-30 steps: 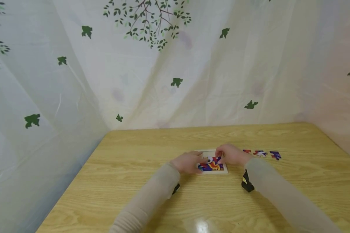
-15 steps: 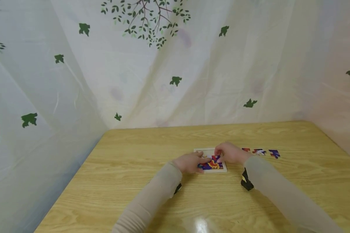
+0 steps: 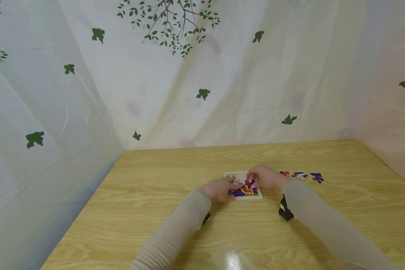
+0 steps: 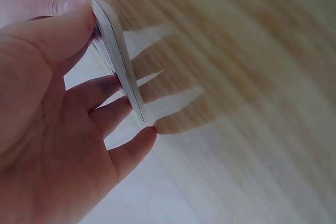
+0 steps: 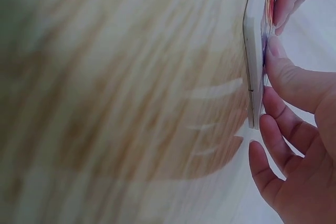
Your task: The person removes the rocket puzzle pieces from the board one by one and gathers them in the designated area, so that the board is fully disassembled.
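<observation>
A small jigsaw puzzle tray (image 3: 260, 195) with a pale frame lies flat on the table, its lower part filled with purple, red and orange pieces. My left hand (image 3: 217, 188) rests over the tray's left side, fingers spread and thumb on the pieces. In the left wrist view the fingers of that left hand (image 4: 58, 98) reach along the frame's edge. At the right side my right hand (image 3: 266, 177) pinches a purple-and-red puzzle piece (image 3: 248, 183) between thumb and curled index finger. The right wrist view shows its thumb (image 5: 286, 72) down on the puzzle face.
Right of the tray, loose puzzle pieces lie in a row: a red one (image 3: 284, 173), a white-and-purple one (image 3: 300, 175) and a purple one (image 3: 317, 177). The wooden table (image 3: 155, 180) ends at a white leaf-printed curtain (image 3: 168, 112).
My left thumb has shifted right and down over the pieces, covering a white round patch. My right fingertips have edged slightly left. The loose pieces stay put.
</observation>
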`<state>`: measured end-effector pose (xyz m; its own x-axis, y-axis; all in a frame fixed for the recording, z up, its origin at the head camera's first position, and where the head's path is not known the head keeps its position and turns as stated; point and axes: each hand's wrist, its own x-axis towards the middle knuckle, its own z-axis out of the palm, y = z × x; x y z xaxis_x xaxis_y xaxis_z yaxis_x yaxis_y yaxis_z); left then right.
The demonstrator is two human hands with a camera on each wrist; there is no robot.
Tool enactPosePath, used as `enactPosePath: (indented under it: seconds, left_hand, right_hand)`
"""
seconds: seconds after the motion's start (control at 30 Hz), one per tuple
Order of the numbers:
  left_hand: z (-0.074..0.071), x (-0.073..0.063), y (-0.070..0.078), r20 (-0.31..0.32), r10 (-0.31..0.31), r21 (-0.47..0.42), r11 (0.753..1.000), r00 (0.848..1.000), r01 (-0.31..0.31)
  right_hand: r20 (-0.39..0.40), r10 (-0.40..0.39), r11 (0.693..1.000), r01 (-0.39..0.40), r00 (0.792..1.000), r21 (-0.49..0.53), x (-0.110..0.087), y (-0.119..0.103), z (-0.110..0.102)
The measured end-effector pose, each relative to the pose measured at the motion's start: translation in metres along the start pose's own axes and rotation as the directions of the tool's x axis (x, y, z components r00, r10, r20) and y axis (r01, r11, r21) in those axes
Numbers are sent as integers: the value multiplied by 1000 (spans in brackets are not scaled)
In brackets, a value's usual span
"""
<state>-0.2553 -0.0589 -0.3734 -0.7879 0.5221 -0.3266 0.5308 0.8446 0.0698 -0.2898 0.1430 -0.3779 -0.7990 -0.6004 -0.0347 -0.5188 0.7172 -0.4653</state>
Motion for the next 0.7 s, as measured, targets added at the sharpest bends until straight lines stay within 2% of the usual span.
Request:
enactPosePath:
  seconds: [0.2,0.7]
  left_hand:
    - [-2,-1,0,1,-4,-25,1000,1000,4]
    - [-2,-1,1,5,11,-5,1000,1000,-11]
  right_hand:
    - [13,-3,1000,3,1000,6,0,-1,-3]
    - [31,8,1000,-8,999,6,2,4,0]
